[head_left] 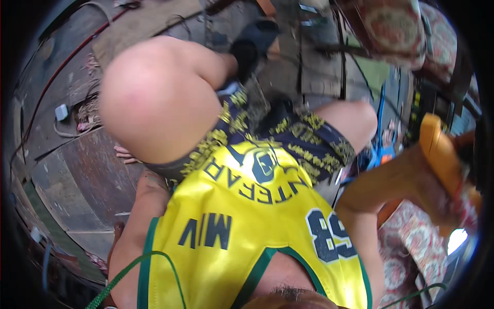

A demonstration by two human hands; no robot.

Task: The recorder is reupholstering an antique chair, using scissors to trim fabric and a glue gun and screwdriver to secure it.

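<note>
My left arm reaches down past my raised knee to the wooden floor. Only the fingertips of my left hand [126, 154] show beyond the thigh, stretched out and apart, with nothing seen in them; the rest is hidden behind the leg. On the other side my right forearm [396, 185] stretches out to the right. The right hand [443, 200] is smeared and dark near the picture's rim, right beside a curved orange-yellow piece [437, 141]. Whether the hand grips that piece cannot be made out.
Worn boards [77, 190] make up the floor. A white plug-like block [62, 112] and a bundle of cord [90, 113] lie at the left. Flower-patterned upholstery [393, 26] stands at the far right, with more patterned fabric [411, 242] near my right arm. A blue object [378, 154] lies beside my right knee.
</note>
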